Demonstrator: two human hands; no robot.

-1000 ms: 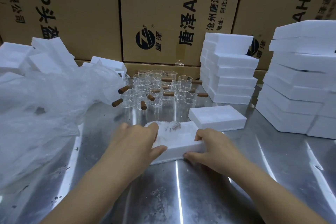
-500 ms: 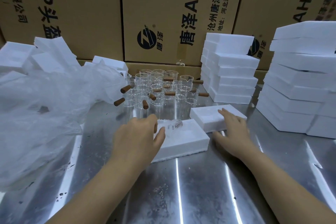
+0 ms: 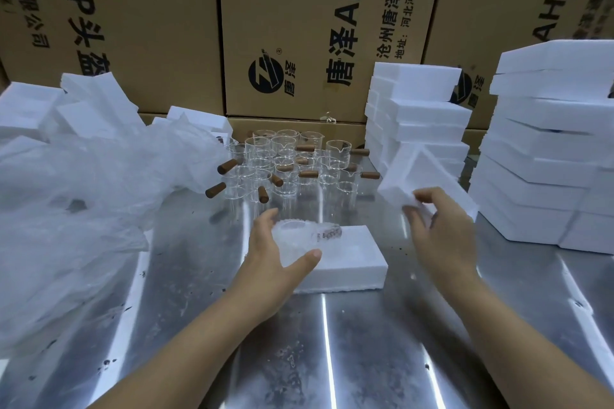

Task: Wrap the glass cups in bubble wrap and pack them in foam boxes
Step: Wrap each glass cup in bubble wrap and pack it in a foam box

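A steel worktop [image 3: 332,342] fills the lower frame, with printed cardboard cartons [image 3: 299,26] walling the back. At the left we see a loose heap of bubble wrap [image 3: 83,192]. At centre back stands a cluster of bare glass cups [image 3: 285,159] with stubby wooden handles [image 3: 227,165], and at the right rise stacks of white foam boxes [image 3: 548,159].

In the middle of the frame an open foam box [image 3: 352,256] lies flat on the worktop. Our left hand [image 3: 269,252] has its grip closed round a wrapped cup [image 3: 299,236] at the box's left end, thumb near, fingers far. Our right hand [image 3: 442,229] pinches the lower edge of a foam lid [image 3: 422,176], tilted and clear of the worktop.

We judge the cup brittle under soft, slightly slippery padding, best held round its body rather than its handle. The lid looks very light and crumbly, so a gentle hold at its edges should suit.
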